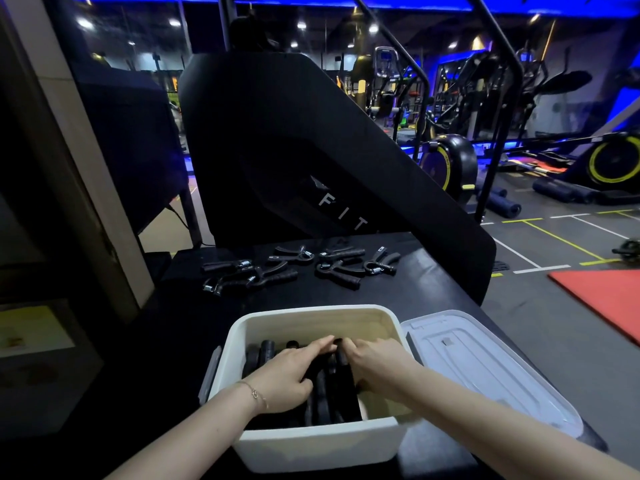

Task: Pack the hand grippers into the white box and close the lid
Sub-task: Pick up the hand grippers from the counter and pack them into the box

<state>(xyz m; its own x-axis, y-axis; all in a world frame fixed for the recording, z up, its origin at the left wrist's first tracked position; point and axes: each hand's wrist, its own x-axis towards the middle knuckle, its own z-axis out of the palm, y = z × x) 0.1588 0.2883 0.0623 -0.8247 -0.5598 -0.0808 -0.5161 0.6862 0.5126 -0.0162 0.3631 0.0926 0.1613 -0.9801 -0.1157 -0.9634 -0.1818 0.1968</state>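
The white box stands open on the black table near me, with several black hand grippers stacked inside on its left half. Both my hands are down in the box. My left hand rests on the grippers with its fingers curled over one. My right hand pinches the top of a black gripper in the middle of the box. The translucent lid lies flat to the right of the box. Several more hand grippers lie scattered on the table behind the box.
The black table carries everything; its right edge runs just past the lid. A large black machine panel rises behind the table. A red mat and gym machines lie on the floor to the right.
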